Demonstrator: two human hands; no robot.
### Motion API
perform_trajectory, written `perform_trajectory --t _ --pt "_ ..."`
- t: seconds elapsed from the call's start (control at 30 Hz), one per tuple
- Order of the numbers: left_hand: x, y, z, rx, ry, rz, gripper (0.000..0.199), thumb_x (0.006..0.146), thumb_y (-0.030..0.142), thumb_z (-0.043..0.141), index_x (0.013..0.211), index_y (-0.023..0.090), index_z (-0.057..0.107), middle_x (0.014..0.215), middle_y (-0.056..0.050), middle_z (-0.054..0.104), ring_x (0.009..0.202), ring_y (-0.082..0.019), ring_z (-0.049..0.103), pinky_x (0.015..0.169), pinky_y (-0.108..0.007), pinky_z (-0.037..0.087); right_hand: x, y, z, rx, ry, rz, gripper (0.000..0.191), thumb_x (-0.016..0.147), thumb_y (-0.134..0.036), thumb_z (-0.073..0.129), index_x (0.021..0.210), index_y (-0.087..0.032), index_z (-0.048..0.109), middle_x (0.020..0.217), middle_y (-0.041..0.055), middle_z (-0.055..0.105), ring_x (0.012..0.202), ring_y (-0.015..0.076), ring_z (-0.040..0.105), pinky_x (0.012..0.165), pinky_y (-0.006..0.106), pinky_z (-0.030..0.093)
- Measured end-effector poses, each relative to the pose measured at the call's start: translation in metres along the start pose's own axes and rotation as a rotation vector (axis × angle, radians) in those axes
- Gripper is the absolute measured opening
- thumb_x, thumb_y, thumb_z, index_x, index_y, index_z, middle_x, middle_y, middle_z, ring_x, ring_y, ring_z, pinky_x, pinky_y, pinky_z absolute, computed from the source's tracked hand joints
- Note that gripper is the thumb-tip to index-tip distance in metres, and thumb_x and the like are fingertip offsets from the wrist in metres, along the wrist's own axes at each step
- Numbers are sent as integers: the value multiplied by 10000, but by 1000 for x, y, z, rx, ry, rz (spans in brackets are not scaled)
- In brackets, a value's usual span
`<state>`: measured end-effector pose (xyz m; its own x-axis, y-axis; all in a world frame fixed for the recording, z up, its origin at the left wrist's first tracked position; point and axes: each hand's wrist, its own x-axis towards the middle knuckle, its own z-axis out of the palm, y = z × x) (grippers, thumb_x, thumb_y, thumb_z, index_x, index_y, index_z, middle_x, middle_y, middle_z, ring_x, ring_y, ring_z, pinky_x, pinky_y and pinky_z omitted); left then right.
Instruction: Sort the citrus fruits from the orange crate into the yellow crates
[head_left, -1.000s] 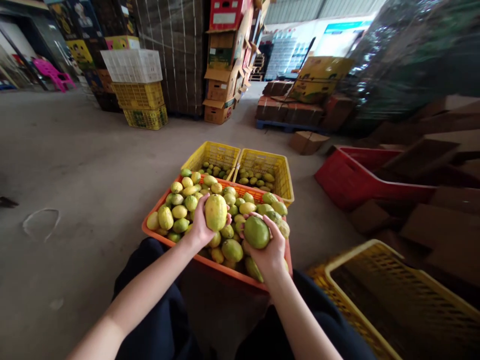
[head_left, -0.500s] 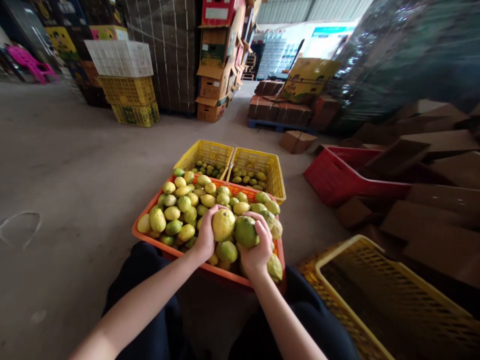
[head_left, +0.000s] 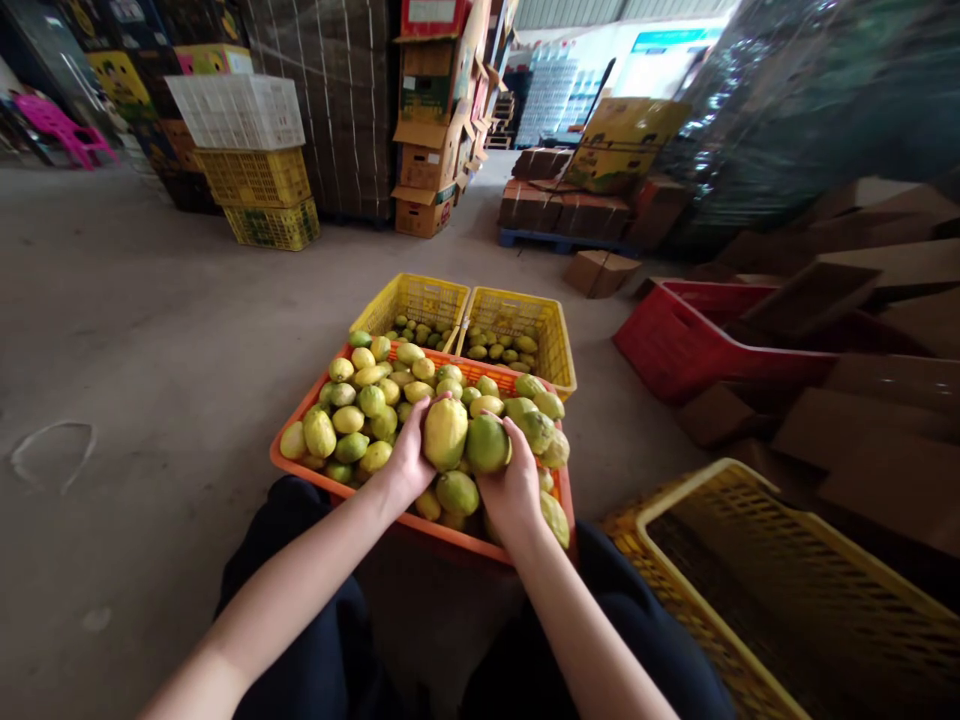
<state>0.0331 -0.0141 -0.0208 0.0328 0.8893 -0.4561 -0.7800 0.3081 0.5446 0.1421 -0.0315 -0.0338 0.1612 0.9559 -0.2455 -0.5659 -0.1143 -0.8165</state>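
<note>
An orange crate (head_left: 307,478) full of yellow and green fruits stands between my knees. Over its near half, my left hand (head_left: 410,455) is wrapped round a large yellow fruit (head_left: 445,435). My right hand (head_left: 517,482) grips a darker green fruit (head_left: 487,444) from the right side. The two held fruits are side by side, almost touching, and hide part of the pile. Just below them lies a green fruit (head_left: 457,493) in the crate. The undersides of both held fruits are hidden by my palms.
Two yellow crates (head_left: 411,283) (head_left: 566,345) with some fruits adjoin the orange crate's far side. At the right are a yellow crate (head_left: 679,500), a red crate (head_left: 652,345) and loose cardboard (head_left: 885,440). Stacked crates (head_left: 255,180) and a loaded pallet (head_left: 562,240) stand farther back.
The yellow fruit in my left hand has turned and now shows a longer side. My right thumb and fingers have shifted round the green fruit, and it has moved slightly up and left.
</note>
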Motion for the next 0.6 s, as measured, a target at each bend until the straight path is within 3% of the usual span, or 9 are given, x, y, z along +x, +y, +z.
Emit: perform_trajectory --t 0.17,0.27,0.47,0.6 --pt "12 -2 -15 182 69 -72 315 920 465 484 1022 229 667 972 -66 785 1027 -276 735 789 -351 606 6 -4 0 140 135 246 208 677 -342 744 841 -301 624 813 -20 750 851 263 741 736 413 658" --pt "18 -5 -22 265 83 -107 253 909 453 460 943 249 605 919 -47 768 983 -257 730 742 -328 588 8 -4 -5 166 191 331 243 661 -328 761 851 -298 613 807 -19 750 833 264 732 711 428 657" --pt "24 -8 -30 338 93 -128 212 849 477 506 840 266 526 843 -25 728 953 -259 714 738 -343 580 20 9 -26 65 77 362 248 664 -419 766 809 -306 598 744 3 728 756 278 708 618 458 627" --pt "17 -7 -23 307 80 -143 168 863 411 504 837 253 557 821 -24 721 916 -243 722 716 -327 581 21 11 -28 38 52 345 236 668 -419 730 795 -303 568 707 -3 693 733 274 694 605 454 618"
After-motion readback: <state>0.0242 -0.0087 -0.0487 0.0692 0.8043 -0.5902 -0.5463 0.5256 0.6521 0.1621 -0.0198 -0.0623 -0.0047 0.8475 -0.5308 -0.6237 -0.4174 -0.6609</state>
